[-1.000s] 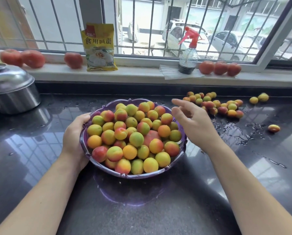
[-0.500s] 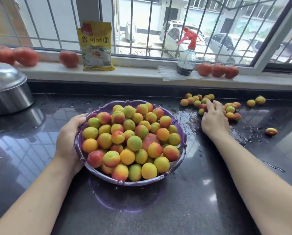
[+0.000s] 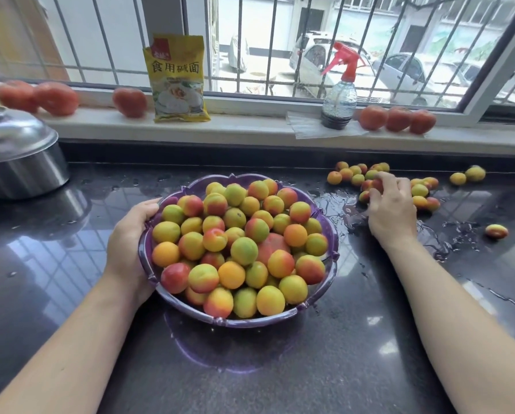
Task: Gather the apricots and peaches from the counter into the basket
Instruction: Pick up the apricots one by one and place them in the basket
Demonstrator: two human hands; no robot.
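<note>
Purple basket (image 3: 172,297), piled with fruit, gripped at its rim by the left hand (image 3: 131,237); right hand (image 3: 392,204) curls its fingers around loose apricots (image 3: 369,185), more scattered just beyond it.

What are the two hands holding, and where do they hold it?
The left hand holds the purple basket by its left rim. The right hand has its fingers curled round a reddish fruit in the loose pile on the counter.
</note>
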